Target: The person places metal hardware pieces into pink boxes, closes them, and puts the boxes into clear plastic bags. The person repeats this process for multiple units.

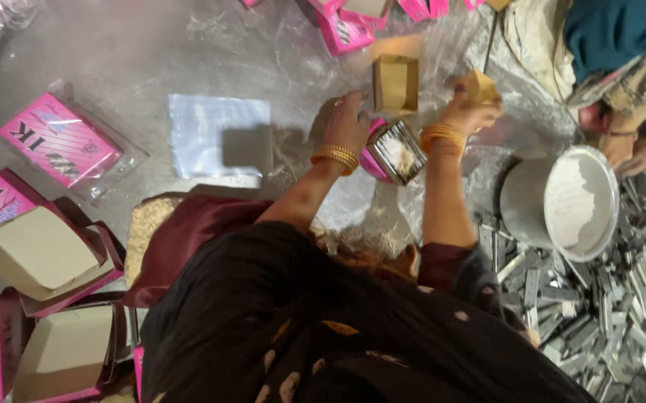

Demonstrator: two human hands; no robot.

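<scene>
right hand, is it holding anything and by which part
The right hand holds a small brown carton, fingers gripping its lower end. The left hand rests on the pink box of metal pieces; whether it grips it cannot be told.

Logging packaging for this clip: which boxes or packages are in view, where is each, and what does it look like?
Pink box: between left hand and right hand, packed with silvery pieces.
Brown carton: just beyond the hands, small, open.
Wrapped pink pack: far left, flat, dark lettering.
Open pink cartons: lower left, beige inside.
Pink boxes: top centre, clustered.
Clear plastic sleeve: centre left, flat.
</scene>
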